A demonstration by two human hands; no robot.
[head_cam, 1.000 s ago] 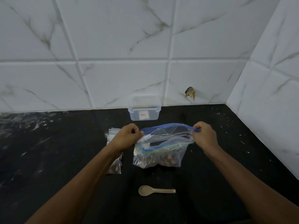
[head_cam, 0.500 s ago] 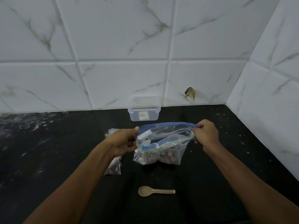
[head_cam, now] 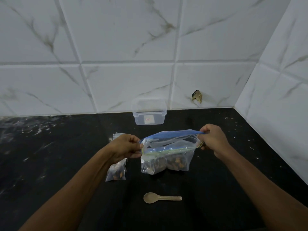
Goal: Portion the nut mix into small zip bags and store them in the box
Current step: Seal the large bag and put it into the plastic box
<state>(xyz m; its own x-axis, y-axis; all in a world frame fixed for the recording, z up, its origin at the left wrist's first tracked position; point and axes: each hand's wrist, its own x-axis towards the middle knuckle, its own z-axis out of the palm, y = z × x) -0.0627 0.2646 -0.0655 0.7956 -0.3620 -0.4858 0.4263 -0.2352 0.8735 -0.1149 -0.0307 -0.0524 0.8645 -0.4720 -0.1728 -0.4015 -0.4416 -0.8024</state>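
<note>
Fingers of left hand (head_cam: 124,148) and right hand (head_cam: 213,139) pinch large zip bag's (head_cam: 168,152) mouth edges apart.

A home kitchen corner: black stone counter (head_cam: 50,155) meeting white marble-look wall tiles (head_cam: 126,47), spoon (head_cam: 161,198) lying out.

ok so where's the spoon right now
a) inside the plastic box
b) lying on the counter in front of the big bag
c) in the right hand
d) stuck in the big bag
b: the spoon lies flat on the black counter, on the near side of the big zip bag, while the left hand and right hand each pinch an end of that bag's top.
</note>
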